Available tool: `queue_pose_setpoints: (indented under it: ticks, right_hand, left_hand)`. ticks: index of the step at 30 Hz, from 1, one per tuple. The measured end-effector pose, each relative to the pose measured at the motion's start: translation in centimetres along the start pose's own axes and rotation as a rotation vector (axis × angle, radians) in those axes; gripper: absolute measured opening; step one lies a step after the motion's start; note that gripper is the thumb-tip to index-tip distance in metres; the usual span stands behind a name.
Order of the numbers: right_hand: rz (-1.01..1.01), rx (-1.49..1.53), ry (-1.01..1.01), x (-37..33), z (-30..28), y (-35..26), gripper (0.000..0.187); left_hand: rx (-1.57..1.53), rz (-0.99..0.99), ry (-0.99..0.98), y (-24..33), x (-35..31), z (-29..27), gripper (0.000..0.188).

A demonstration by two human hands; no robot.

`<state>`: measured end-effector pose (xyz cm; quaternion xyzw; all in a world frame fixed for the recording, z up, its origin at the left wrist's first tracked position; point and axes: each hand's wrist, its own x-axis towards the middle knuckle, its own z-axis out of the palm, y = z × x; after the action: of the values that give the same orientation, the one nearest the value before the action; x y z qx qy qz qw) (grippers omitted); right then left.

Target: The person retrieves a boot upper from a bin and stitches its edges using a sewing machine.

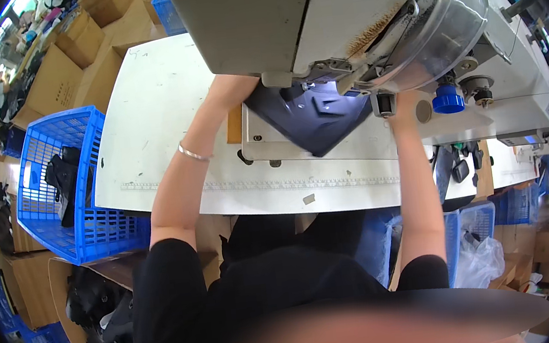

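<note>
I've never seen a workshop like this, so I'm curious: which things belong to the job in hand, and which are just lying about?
Seemingly in use:
sewing machine
dark flat piece beneath it
white table
left hand, right hand, both partly hidden

Apparently lying about:
blue basket
cardboard box
clear plastic bag
small dark items, table's right

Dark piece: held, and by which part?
Can't tell. The dark piece has the left hand by its left corner, right hand by its right; the machine hides their fingers.
</note>
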<state>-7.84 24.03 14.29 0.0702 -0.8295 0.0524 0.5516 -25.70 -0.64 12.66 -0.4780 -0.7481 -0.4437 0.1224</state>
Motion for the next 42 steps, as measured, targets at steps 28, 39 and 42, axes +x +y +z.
queue_pose_setpoints:
  ticks: [28, 39, 42]
  right_hand:
    - [1.406, 1.283, -0.660, -3.2, -6.1, -8.0, 0.032]
    - [1.243, 1.195, -0.720, -3.9, -5.1, -5.1, 0.037]
    - [1.258, 1.207, -0.741, -3.8, -4.9, -5.1, 0.037]
  left_hand:
    - [1.160, 0.659, -0.307, 14.1, -4.4, -8.1, 0.041]
    - [1.200, 0.580, -0.314, 14.7, -5.5, -5.9, 0.030]
    - [1.193, 0.566, -0.310, 14.7, -5.4, -5.8, 0.030]
